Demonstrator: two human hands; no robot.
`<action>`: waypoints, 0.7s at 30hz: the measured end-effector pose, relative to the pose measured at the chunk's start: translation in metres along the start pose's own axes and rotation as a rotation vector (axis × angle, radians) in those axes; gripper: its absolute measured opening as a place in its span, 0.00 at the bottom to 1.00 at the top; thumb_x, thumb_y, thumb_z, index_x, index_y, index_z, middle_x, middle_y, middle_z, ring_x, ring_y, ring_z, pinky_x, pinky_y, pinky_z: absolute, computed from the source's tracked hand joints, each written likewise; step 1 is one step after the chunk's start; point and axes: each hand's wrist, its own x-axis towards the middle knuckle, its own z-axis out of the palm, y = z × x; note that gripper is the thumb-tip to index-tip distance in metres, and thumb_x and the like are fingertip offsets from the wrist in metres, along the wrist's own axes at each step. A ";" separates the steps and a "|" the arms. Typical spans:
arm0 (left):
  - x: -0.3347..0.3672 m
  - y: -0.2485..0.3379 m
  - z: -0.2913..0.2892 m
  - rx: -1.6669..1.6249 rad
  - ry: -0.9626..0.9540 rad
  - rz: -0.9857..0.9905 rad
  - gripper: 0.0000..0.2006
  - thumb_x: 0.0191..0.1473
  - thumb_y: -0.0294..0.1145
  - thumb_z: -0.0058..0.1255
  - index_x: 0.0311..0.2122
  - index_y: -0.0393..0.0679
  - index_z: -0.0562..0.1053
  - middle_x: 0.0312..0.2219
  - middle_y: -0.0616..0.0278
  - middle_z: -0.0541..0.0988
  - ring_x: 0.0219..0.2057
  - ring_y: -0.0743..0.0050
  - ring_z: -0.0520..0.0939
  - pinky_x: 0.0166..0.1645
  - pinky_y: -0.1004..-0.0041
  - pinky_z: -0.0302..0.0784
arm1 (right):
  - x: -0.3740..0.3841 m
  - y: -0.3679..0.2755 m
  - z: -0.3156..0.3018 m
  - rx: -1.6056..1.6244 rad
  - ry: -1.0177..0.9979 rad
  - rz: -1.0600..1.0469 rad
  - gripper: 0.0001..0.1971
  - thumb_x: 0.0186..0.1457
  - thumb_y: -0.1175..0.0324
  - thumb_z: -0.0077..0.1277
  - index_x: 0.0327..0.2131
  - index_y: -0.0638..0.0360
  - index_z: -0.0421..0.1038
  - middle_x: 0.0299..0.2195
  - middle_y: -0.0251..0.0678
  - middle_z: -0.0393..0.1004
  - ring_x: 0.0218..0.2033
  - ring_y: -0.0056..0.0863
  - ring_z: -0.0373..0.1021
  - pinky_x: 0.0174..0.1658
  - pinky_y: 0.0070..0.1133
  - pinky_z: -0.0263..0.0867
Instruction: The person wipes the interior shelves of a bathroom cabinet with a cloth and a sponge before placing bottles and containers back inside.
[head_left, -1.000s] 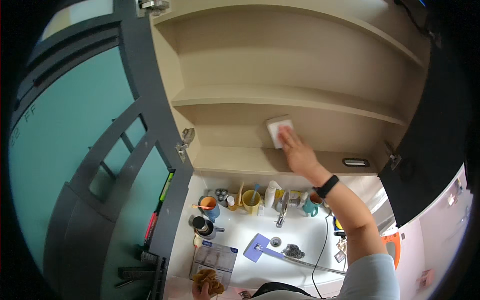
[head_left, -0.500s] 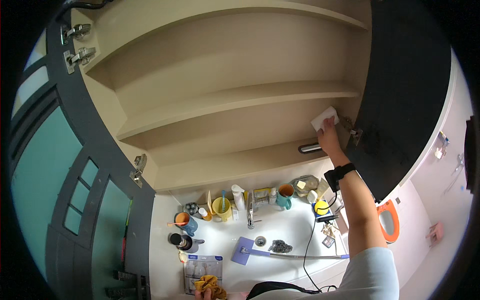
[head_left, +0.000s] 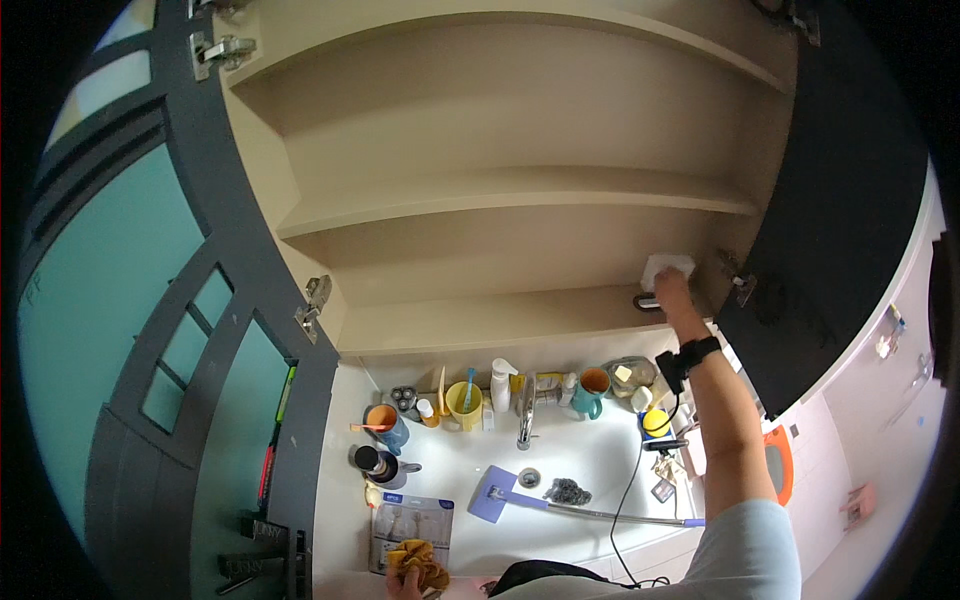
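White pad [head_left: 661, 264] clasped in right hand [head_left: 673, 289], fingers indistinct, mustard cloth [head_left: 424, 564] clutched in cropped left hand [head_left: 404, 586]

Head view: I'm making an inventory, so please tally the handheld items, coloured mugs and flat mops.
Handheld items: 2 (mustard cloth, white pad)
Coloured mugs: 4 (blue mug, yellow mug, teal mug, grey mug)
Flat mop: 1
Total: 7

Worn on the head, one wide fisheye view faces forward and down (straight edges bow toward the rim), near the open cabinet [head_left: 520, 120], the sink [head_left: 590, 460] below.
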 end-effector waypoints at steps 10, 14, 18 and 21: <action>0.020 -0.017 -0.015 -0.230 0.026 0.045 0.14 0.56 0.32 0.37 0.45 0.38 0.64 0.23 0.61 0.72 0.19 0.76 0.69 0.21 0.79 0.63 | -0.043 -0.223 -0.113 0.300 -0.011 -0.247 0.13 0.42 0.73 0.45 0.34 0.68 0.66 0.33 0.51 0.70 0.37 0.45 0.68 0.38 0.30 0.66; 0.013 0.001 -0.003 -0.188 0.036 0.225 0.14 0.55 0.28 0.39 0.46 0.36 0.63 0.23 0.61 0.71 0.17 0.77 0.67 0.20 0.79 0.63 | -0.038 -0.246 -0.140 0.127 -0.059 -0.332 0.10 0.41 0.73 0.47 0.31 0.64 0.67 0.30 0.47 0.72 0.34 0.39 0.71 0.35 0.27 0.68; 0.016 -0.023 -0.021 -0.183 0.106 0.210 0.14 0.55 0.27 0.39 0.47 0.36 0.63 0.24 0.61 0.71 0.18 0.79 0.67 0.20 0.79 0.64 | -0.029 -0.291 -0.139 0.080 -0.008 -0.443 0.08 0.46 0.74 0.40 0.30 0.64 0.68 0.30 0.47 0.73 0.32 0.38 0.72 0.33 0.28 0.69; 0.007 0.011 -0.010 -0.318 -0.043 0.234 0.15 0.54 0.28 0.40 0.47 0.36 0.63 0.28 0.60 0.73 0.20 0.78 0.70 0.22 0.78 0.67 | -0.022 -0.330 -0.134 0.154 -0.028 -0.534 0.09 0.46 0.74 0.40 0.32 0.66 0.65 0.29 0.48 0.72 0.31 0.41 0.71 0.31 0.31 0.68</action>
